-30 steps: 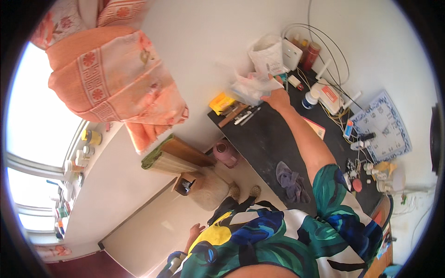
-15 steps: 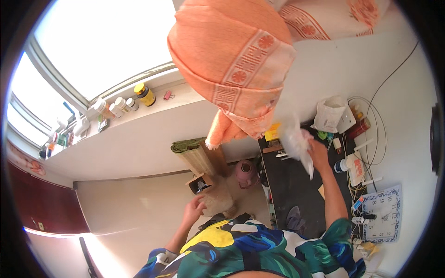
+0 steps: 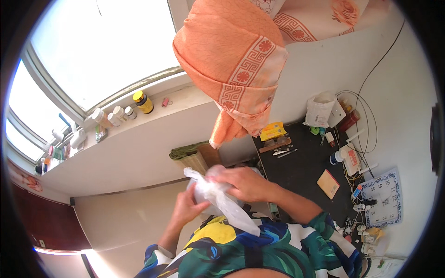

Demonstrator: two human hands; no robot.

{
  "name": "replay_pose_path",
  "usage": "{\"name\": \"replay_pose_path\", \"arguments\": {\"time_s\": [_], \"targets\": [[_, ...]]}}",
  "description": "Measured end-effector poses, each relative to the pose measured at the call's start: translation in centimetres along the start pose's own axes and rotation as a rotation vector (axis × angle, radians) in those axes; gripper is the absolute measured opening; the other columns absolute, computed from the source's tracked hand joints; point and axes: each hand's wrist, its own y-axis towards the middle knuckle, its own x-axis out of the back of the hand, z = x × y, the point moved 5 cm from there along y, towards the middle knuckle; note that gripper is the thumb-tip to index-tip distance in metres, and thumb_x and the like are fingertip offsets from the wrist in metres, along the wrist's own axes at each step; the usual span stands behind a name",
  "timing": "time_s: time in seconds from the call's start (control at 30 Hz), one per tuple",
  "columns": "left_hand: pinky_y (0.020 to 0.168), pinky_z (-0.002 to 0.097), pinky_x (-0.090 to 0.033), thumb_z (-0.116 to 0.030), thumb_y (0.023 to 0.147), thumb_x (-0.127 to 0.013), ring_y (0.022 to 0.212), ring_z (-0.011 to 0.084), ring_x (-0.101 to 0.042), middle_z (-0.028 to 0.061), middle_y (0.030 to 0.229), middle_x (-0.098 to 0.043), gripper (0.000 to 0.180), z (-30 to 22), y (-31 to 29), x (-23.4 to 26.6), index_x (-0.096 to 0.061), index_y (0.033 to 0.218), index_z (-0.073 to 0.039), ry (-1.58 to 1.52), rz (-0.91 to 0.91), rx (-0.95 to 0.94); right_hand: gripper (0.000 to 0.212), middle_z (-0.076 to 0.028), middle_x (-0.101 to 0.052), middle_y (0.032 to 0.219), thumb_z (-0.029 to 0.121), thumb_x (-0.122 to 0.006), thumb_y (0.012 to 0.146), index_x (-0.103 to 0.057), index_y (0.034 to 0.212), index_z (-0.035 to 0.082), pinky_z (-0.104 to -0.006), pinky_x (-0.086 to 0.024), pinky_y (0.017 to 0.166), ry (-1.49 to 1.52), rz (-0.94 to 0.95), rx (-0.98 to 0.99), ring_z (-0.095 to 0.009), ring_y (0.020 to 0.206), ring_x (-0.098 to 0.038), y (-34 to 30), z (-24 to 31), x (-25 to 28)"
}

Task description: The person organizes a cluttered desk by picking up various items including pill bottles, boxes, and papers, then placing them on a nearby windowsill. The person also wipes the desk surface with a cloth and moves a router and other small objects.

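A crumpled white plastic bag (image 3: pixel 227 204) is in front of my body, its loose end hanging toward my patterned shirt. My right hand (image 3: pixel 245 183) reaches over from the right and grips the upper part of the bag. On the other side, my left hand (image 3: pixel 185 206) has its thumb on the near face of the bag and its fingers partly hidden behind it. Something pinkish shows by my right fingertips, too blurred to name.
On the right is a black desk (image 3: pixel 296 173) with a notebook (image 3: pixel 328 184), pens, a yellow packet (image 3: pixel 272 131), a white router (image 3: pixel 351 158) and cables. A wall clock (image 3: pixel 382 197) leans beyond. Bottles (image 3: pixel 143 102) line the windowsill. A large orange cloth bundle (image 3: pixel 232 60) hangs ahead.
My right hand has carried the plastic bag from above the desk leftward to the front of my body. My left hand, empty before, has come onto the bag.
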Motion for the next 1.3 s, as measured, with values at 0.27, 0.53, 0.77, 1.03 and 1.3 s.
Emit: {"name": "replay_pose_path", "arguments": {"time_s": [0.27,0.53,0.77,1.03,1.3], "targets": [[0.053,0.0192,-0.038,-0.020,0.088,-0.059,0.068,0.0032,-0.051,-0.0021,0.083,-0.061,0.025,-10.0,7.1,9.4,-0.063,0.102,0.001,-0.310,-0.478,-0.207,0.051,-0.013,-0.053,0.117,0.012,-0.063,0.080,-0.046,0.128,0.005,-0.0348,-0.045,0.089,-0.085,-0.389,0.065,-0.024,0.100,-0.057,9.1,2.2,6.8],[0.050,0.0207,-0.039,-0.028,0.092,-0.057,0.059,0.0037,-0.047,-0.0041,0.068,-0.052,0.022,-12.0,18.9,13.9,-0.058,0.087,-0.006,-0.467,-0.604,-0.385,0.049,-0.013,-0.053,0.117,0.008,-0.064,0.079,-0.046,0.125,0.005,-0.0357,-0.046,0.086,0.046,-0.546,0.018,-0.027,0.097,-0.056,2.1,1.7,5.2],[0.049,0.0275,-0.048,-0.027,0.091,-0.054,0.052,0.0110,-0.057,0.0027,0.065,-0.057,0.025,-8.0,28.3,12.1,-0.056,0.083,-0.004,-0.299,-0.785,-0.413,0.038,-0.014,-0.058,0.113,0.017,-0.061,0.082,-0.054,0.119,0.007,-0.0353,-0.049,0.082,0.113,-0.543,-0.537,-0.028,0.094,-0.061,-10.9,-9.2,-3.3],[0.067,0.0407,-0.047,-0.022,0.081,-0.063,0.074,0.0326,-0.063,0.0167,0.079,-0.064,0.032,-8.8,25.3,8.4,-0.050,0.098,0.003,0.443,-0.749,-0.401,0.040,-0.012,-0.063,0.109,0.025,-0.064,0.079,-0.057,0.115,0.008,-0.0355,-0.050,0.082,0.070,-0.559,-1.043,-0.026,0.093,-0.064,-26.5,-18.8,-13.6],[0.095,0.0420,-0.036,-0.023,0.071,-0.076,0.111,0.0339,-0.050,0.0192,0.120,-0.054,0.091,-8.1,21.3,6.2,-0.022,0.140,0.000,0.761,-0.639,-0.658,0.037,-0.012,-0.064,0.109,0.023,-0.062,0.081,-0.057,0.115,0.008,-0.0349,-0.050,0.082,0.144,-0.508,-0.927,-0.025,0.090,-0.064,-20.8,-17.9,-10.2]]}}
